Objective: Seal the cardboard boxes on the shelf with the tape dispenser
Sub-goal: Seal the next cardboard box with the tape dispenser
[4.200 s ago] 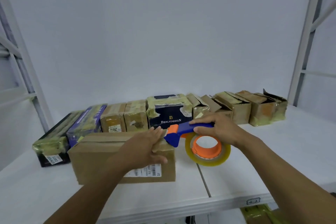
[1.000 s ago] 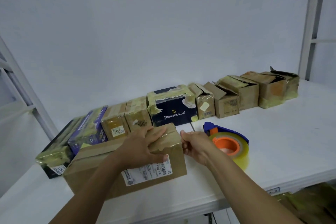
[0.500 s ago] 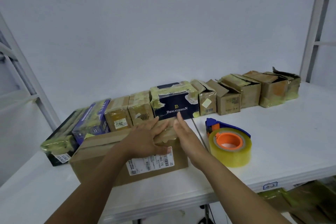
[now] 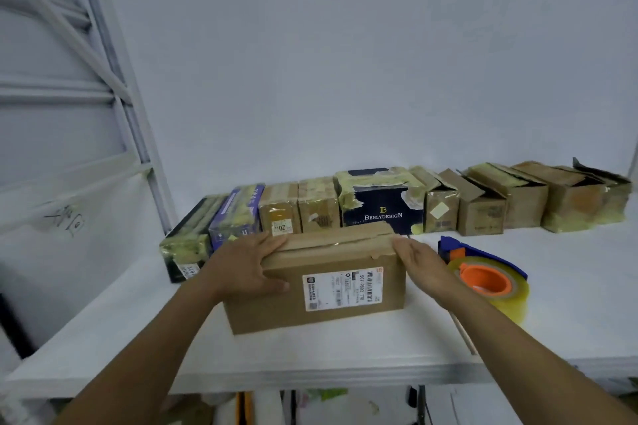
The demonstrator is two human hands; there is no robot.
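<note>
While left hand (image 4: 248, 269) grips box (image 4: 328, 290), right hand (image 4: 419, 264) perhaps touching, dispenser (image 4: 486, 281) beside.

You are standing in a stockroom or parcel-packing area. A white shelf board (image 4: 310, 348) runs along a plain white wall (image 4: 345, 62), carried by a white metal rack frame (image 4: 114, 79) with slanted braces. At its back stands a row of small cardboard boxes (image 4: 524, 200) patched with yellowish tape. The brown cardboard box (image 4: 276, 307) nearest you bears a white barcoded shipping label (image 4: 341, 288). A blue-handled tape dispenser (image 4: 483, 281) with an orange core and a clear roll lies just beside it.
</note>
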